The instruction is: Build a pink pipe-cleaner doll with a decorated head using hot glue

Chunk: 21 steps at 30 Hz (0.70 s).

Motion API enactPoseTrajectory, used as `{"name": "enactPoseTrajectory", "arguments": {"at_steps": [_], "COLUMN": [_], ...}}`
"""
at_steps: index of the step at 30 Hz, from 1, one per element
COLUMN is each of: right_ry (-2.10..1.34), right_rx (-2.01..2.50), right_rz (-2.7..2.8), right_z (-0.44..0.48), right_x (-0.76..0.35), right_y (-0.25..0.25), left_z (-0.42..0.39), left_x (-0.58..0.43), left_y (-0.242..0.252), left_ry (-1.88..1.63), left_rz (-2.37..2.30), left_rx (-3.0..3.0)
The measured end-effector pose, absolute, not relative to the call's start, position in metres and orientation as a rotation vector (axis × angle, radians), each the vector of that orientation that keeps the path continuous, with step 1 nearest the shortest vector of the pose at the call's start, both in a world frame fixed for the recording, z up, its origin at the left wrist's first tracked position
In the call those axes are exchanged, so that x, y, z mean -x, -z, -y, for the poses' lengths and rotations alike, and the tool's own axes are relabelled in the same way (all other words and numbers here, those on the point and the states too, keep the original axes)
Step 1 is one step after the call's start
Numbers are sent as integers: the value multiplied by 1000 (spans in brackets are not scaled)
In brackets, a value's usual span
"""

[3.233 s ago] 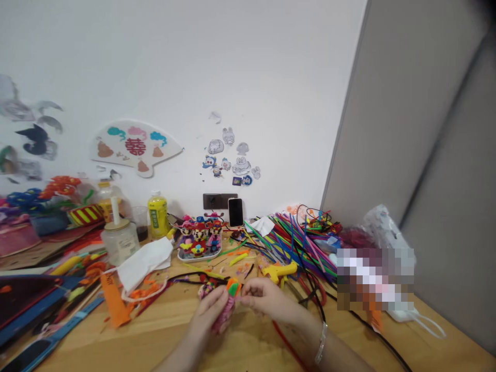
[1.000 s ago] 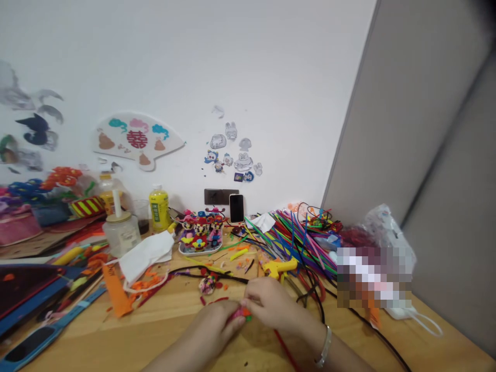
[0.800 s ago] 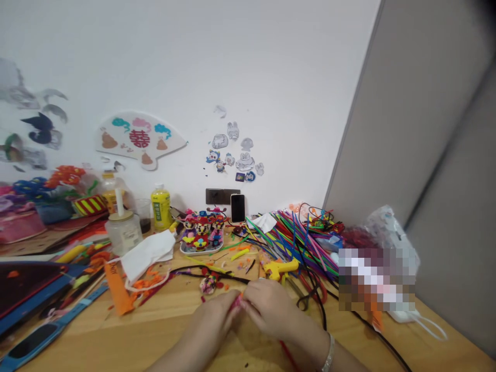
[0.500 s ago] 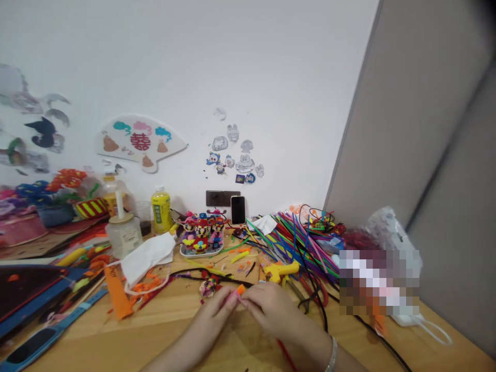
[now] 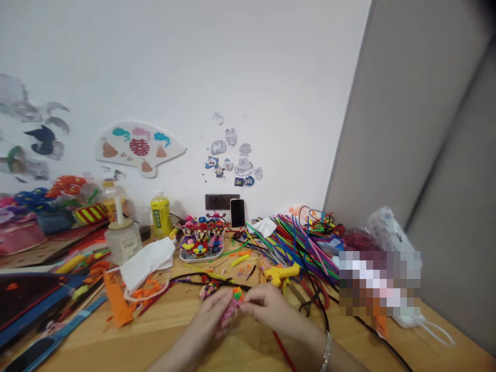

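Swung upright since earlier, the pink pipe-cleaner piece [image 5: 231,310] is pinched between left hand [image 5: 212,313] and right hand [image 5: 267,304]. A yellow glue gun [image 5: 281,274] lies at two o'clock.

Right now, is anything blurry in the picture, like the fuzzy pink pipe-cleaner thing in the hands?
In the head view, the fuzzy pink pipe-cleaner piece between the left hand and right hand looks slightly soft; the square pixelated patch is blocky and hides what lies there; the grey panel looks smeared.
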State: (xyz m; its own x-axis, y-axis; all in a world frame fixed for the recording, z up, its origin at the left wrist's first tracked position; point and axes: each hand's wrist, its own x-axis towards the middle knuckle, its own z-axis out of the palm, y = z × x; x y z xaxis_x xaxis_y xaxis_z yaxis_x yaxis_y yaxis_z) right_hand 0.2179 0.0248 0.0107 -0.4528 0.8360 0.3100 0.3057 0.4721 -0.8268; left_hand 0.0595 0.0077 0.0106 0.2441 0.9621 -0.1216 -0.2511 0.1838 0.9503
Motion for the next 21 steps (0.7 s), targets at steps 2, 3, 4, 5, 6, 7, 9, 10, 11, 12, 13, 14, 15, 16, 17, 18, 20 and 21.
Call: {"name": "enactPoseTrajectory", "arguments": {"at_steps": [2, 3, 4, 5, 6, 7, 9, 10, 11, 12, 13, 14, 15, 16, 17, 18, 20, 21], "right_ry": [-1058, -1116, -1162, -1195, -1209, -1208, -1201, -1207, -1223, -1238, -1249, -1257, -1264, -1270, -1281, -1294, -1310, -1307], "right_rx": [958, 952, 935, 908, 880, 854, 813, 798, 785, 773, 766, 764, 766, 773, 780, 785, 795, 803], "right_rz": [1922, 1896, 1871, 1850, 1832, 1811, 1776, 1768, 1764, 1761, 1759, 1755, 1743, 1728, 1715, 1703, 1683, 1677], "right_z": [-29, -30, -31, -31, -30, -30, -28, -27, -26, -25, -25, -25, -25, -25, -26, -26, -27, -27], "right_x": [-218, -218, -218, -217, -217, -216, -213, -212, -211, -210, -210, -209, -209, -209, -209, -209, -208, -208], "right_y": [-4, -1, 1, 3, 4, 5, 6, 6, 5, 5, 4, 3, 2, 2, 1, 1, 1, 2], "left_z": [-5, -4, -3, -3, -3, -4, -6, -8, -9, -10, -11, -11, -11, -11, -10, -9, -8, -9], "left_x": [-60, -60, -59, -59, -58, -56, -54, -53, -53, -52, -53, -54, -55, -56, -57, -58, -61, -61], "left_y": [-12, -13, -13, -12, -11, -9, -3, 0, 4, 6, 8, 9, 9, 9, 7, 6, 4, 3], "left_ry": [-997, -961, -921, -880, -839, -801, -718, -682, -660, -653, -669, -692, -733, -782, -831, -884, -971, -1001], "left_rz": [-912, -908, -906, -901, -895, -890, -878, -869, -854, -835, -808, -782, -761, -747, -747, -763, -825, -861], "left_rx": [-982, -974, -966, -955, -940, -925, -883, -863, -853, -852, -856, -864, -877, -893, -914, -945, -1023, -1057]}}
